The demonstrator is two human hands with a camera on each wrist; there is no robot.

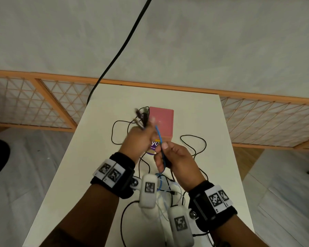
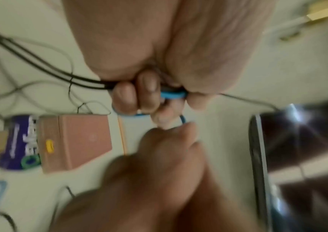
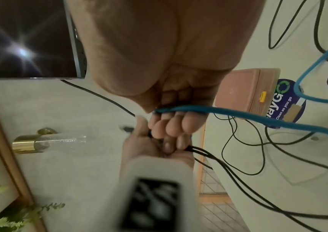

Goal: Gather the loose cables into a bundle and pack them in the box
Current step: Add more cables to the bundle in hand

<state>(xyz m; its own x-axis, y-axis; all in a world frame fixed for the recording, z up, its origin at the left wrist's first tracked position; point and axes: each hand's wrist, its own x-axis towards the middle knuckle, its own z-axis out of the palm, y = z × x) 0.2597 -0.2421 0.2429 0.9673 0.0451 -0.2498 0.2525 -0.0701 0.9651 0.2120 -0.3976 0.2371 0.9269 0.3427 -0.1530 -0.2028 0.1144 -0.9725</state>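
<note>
Black cable ends (image 1: 141,117) sit gripped in the left hand (image 1: 138,139) beside the pink box (image 1: 161,122); the right hand (image 1: 175,160) pinches the blue cable (image 1: 159,135). Loops trail over the bench (image 1: 89,157) nearer than the closed box, so bundling looks barely begun.

Bare forearms, black wristbands (image 1: 114,177) with white square-coded tags (image 1: 218,198), white camera pods (image 1: 148,190) beneath each wrist

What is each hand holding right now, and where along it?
Left hand grips the black cables near their plug ends. Right hand grips the blue cable mid-length.
</note>
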